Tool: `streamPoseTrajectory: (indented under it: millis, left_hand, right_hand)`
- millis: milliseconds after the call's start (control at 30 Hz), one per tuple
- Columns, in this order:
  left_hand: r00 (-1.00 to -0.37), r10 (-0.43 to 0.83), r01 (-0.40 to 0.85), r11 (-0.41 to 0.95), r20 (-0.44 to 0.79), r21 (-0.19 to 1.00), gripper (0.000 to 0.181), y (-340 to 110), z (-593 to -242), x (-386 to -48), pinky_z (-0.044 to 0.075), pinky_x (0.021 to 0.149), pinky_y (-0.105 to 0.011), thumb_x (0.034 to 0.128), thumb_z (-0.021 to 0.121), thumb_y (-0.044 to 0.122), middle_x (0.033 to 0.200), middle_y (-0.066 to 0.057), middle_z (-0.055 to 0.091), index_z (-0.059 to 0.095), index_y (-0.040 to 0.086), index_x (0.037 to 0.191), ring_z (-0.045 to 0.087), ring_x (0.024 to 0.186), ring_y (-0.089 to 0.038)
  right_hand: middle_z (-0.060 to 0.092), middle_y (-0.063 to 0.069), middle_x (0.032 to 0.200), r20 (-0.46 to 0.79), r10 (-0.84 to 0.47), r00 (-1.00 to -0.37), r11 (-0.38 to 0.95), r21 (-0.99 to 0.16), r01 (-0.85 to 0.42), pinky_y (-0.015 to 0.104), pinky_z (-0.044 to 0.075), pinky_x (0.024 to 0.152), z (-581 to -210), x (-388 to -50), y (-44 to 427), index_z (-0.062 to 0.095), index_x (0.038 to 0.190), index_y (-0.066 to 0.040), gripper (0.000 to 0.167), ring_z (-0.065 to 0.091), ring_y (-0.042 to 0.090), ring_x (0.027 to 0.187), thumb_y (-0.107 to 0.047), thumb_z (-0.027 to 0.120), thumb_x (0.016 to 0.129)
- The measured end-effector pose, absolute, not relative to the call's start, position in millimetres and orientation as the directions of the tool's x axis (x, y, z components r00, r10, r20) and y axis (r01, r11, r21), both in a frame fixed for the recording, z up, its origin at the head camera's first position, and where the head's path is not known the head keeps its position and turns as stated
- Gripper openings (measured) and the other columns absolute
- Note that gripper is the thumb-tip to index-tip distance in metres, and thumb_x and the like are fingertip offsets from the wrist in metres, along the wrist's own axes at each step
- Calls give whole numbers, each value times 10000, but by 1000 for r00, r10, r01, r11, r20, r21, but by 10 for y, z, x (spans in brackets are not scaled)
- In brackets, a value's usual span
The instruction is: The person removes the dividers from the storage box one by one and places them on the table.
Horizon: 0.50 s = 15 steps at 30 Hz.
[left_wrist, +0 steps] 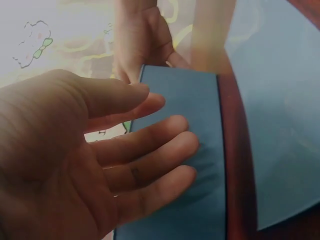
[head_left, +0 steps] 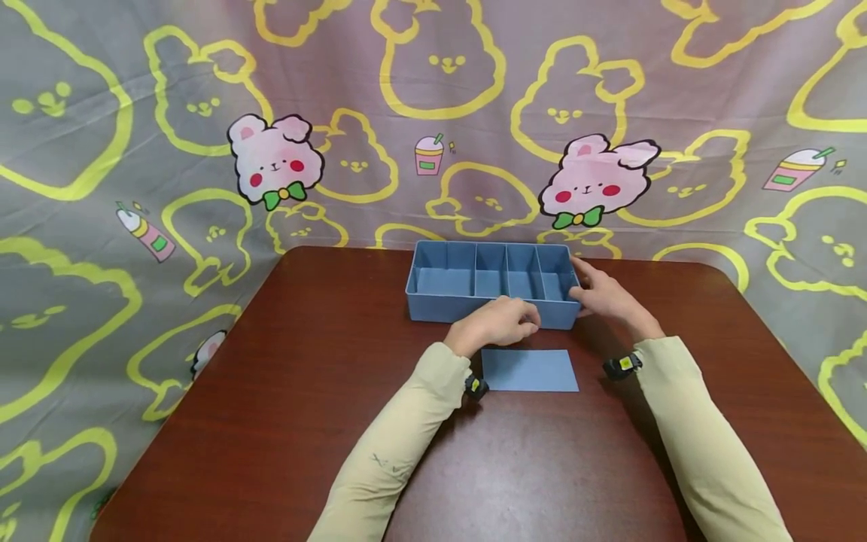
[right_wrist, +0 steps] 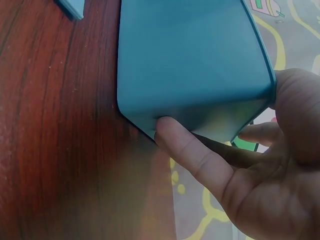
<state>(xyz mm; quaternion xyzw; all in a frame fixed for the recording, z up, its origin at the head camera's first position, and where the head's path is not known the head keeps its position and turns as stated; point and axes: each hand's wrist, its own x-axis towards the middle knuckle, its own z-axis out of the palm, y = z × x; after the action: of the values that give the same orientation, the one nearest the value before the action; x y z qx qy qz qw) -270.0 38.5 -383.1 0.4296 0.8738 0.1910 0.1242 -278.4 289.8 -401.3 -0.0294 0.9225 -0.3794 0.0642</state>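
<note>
Head view: a patterned curtain (head_left: 359,45) hangs behind a blue tray (head_left: 427,307), while a dark wood-grain worktop (head_left: 305,391) spreads to both sides of the tray and toward you. The tray rests upright near the worktop's far edge, its four compartments facing up. Judging by its thin, smooth walls, you are probably dealing with light, stiff plastic, apt to slide easily, giving slightly at the rim and hardly fragile. Your surest hold looks to be the two short ends, thumb at the rim and fingers along the outer wall; the long front wall suits pushing more than gripping. Mind the curtain and far edge close behind the tray; your widest room appears to be on its left.

Just in front of the tray, toward its right half, lies a flat blue sheet (head_left: 531,370), apart from the front wall and probably easiest to lift by an edge. Your right hand (head_left: 606,296) grips the tray's right end, thumb at the rim near the front corner. Your left hand (head_left: 497,322), fingers loosely spread and holding nothing, is before the front wall; whether it touches, you cannot tell.
</note>
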Motion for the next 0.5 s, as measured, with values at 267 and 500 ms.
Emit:
streamPoseTrajectory:
  millis: [267, 500]
  left_hand:
    - [-635, 772, 654, 556, -27, 513, 289, 302, -3717, -2756, 471, 705, -241, 1025, 512, 288, 1031, 40, 652, 662, 160, 1236, 583, 775, -96]
    - [-675, 737, 633, 566, 20, 529, 300, 207, -3636, -2810, 489, 726, -255, 1032, 495, 301, 1096, 22, 669, 651, 179, 1257, 606, 827, -95]
  right_hand:
    - [349, 392, 1444, -107, -102, -989, 711, -703, 2, 470, 583, 767, -3976, -2792, 2894, 53, 1589, -115, 739, 701, 363, 925, -128, 474, 982]
    - [321, 392, 1466, -111, -111, -988, 716, -699, -1, 461, 584, 773, -3966, -2789, 2899, 48, 1590, -114, 745, 710, 292, 855, -126, 473, 978]
